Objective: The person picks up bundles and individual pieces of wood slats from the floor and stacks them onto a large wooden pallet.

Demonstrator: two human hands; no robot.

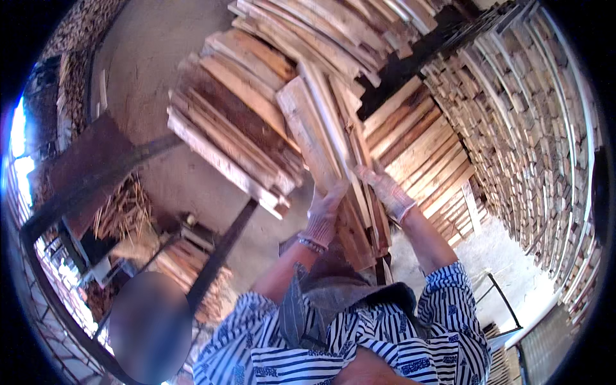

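A bundle of long wooden boards (311, 128) stretches out in front of my body, its near ends close to my apron. My left hand (326, 208), in a pale knitted glove, wraps round the bundle's left side. On the right side, my right hand (387, 191), also gloved, presses against the boards with its fingers along the edge. Between them the boards are held together, several deep. Just left of the bundle lies a stack of loose boards (237, 138), some reddish brown. The undersides of both hands are hidden.
More boards (321, 29) are piled at the far side. A low pallet-like stack (417, 154) stands right of my hands, and a tall wall of stacked wood (526, 128) rises beyond it. Dark metal bars (221, 250) and scrap sticks (125, 208) are at left, near a blurred person (151, 327).
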